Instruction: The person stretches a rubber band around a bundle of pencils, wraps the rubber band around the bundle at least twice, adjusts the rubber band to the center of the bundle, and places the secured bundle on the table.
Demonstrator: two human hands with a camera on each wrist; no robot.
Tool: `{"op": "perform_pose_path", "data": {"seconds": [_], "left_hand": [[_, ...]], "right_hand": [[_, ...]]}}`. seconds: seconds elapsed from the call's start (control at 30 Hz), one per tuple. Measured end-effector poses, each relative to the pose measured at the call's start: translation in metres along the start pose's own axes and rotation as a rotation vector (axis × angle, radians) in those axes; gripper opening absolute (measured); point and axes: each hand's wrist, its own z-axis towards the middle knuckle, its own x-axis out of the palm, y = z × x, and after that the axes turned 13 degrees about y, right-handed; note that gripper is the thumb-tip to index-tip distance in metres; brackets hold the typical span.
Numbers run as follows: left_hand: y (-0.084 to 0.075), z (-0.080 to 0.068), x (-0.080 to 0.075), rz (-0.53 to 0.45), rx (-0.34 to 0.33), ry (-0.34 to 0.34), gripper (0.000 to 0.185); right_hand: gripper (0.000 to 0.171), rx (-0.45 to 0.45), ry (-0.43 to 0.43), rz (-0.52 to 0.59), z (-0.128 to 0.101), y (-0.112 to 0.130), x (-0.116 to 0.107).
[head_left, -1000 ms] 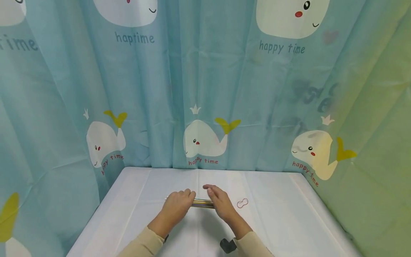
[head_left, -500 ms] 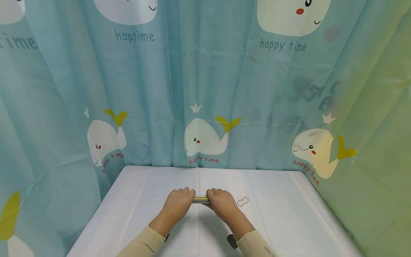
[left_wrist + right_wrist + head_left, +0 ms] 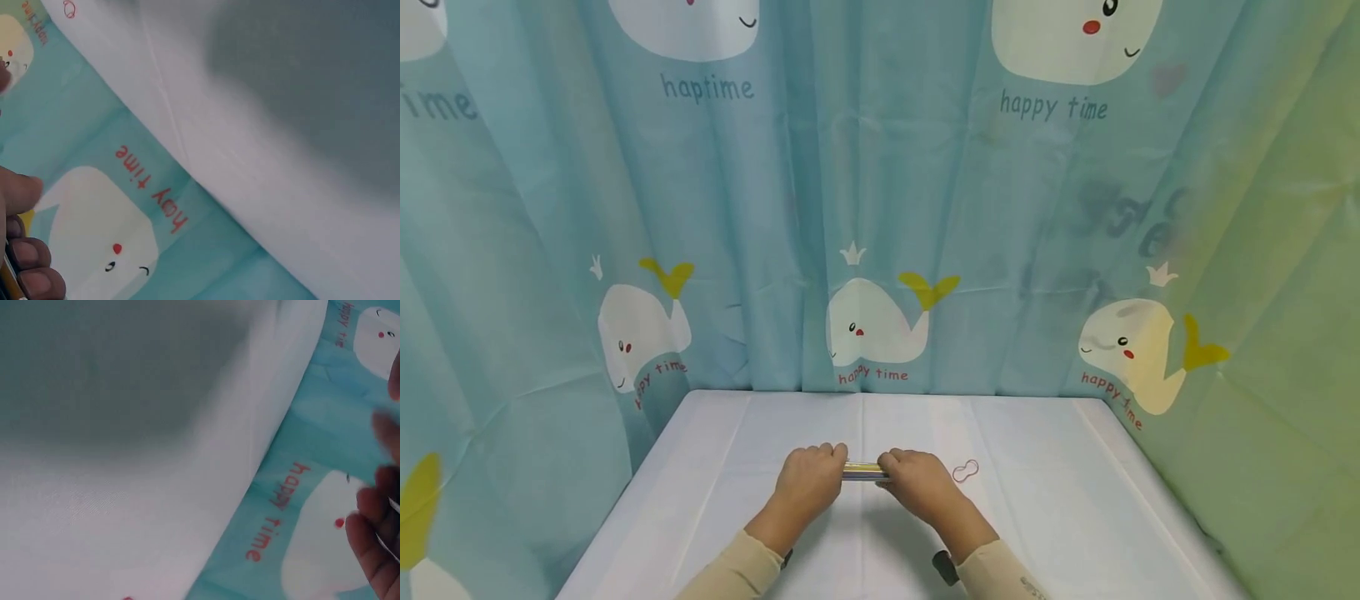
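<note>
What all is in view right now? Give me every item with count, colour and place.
Stick bundle: 1, yellow and silvery-dark; between the two hands; number of sticks unclear
Thin loop: 1, reddish; on the table, beyond the right hand's outer side
Table: 1, white; below the hands
Curtain: panel count unclear, blue-green with whale prints; behind and beside the table
Sleeves: 2, beige; forearms
Black wrist pieces: 2, black; near the cuffs
Left grip: 1, bare; bundle's left part
Right grip: 1, bare; bundle's right part
</note>
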Motion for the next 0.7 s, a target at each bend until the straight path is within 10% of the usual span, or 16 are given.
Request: {"op": "perform_pose_path", "data": {"seconds": [0.2, 0.4, 0.7], "left_hand": [[0.015, -0.006, 0.004, -0.015, 0.002, -0.034, 0.031], [0.028, -0.013, 0.003, -0.025, 0.007, -0.039, 0.033], [0.028, -0.008, -0.004, -0.023, 0.04, -0.034, 0.03]], "right_hand": [[0.044, 0.239, 0.175, 0.178, -0.014, -0.024, 0.007], [0.026, 0.501, 0.324, 0.226, -0.028, -0.057, 0.018], [0.028, 0.617, 0.482, 0.248, -0.038, -0.077, 0.029]]}}
